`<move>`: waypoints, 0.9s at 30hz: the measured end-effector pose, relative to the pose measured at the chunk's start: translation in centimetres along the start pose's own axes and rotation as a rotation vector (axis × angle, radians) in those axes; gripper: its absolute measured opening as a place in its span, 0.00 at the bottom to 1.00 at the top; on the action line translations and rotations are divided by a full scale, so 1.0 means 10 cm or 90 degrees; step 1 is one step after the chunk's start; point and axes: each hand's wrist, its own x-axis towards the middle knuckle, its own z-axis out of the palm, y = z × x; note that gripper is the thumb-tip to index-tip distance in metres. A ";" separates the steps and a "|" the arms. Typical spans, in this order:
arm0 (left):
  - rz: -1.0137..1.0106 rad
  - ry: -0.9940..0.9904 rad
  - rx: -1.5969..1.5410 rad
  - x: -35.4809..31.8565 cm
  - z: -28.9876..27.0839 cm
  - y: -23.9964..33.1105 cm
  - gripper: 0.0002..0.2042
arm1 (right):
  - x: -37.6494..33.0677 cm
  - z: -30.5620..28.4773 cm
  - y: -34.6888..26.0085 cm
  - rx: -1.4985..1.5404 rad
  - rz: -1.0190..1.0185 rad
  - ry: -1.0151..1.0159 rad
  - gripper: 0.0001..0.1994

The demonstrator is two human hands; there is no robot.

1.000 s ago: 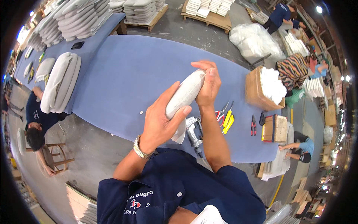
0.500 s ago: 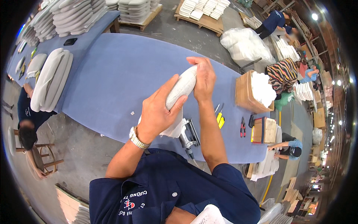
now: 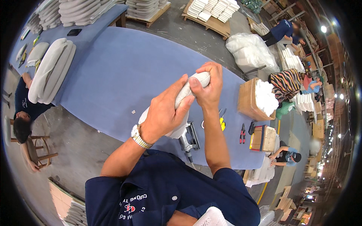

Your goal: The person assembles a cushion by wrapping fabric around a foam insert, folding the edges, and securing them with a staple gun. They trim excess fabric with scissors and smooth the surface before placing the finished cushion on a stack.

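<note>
Above the blue table I hold a light grey, fabric-covered pad up on edge, tilted, its rounded end away from me. My left hand wraps its near side, with the thumb on one face and the fingers along the other. At the far end my right hand is closed on the edge, thumb pressing the fabric. Part of the pad's pale underside hangs below my left hand. On the table under my forearms lies a staple gun with its hose.
Yellow-handled scissors and red-handled pliers lie to the right. Beyond them stand a cardboard box of white stuffing and a small wooden box. Stacked grey pads sit at the left, near a seated person.
My right hand has turned, its thumb now pressing on the pad's face and its fingers curled over the end. The pad has tilted and sits slightly lower.
</note>
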 end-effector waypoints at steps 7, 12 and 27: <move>0.009 -0.011 0.058 0.05 0.07 0.04 0.31 | 0.14 -0.03 0.06 0.053 0.059 0.040 0.24; -0.003 -0.042 0.037 -0.02 0.08 0.07 0.32 | 0.12 -0.12 0.24 0.191 0.146 0.032 0.34; -0.282 -0.359 -0.015 -1.30 -0.39 -1.23 0.49 | -0.20 0.00 0.66 0.330 0.210 0.156 0.33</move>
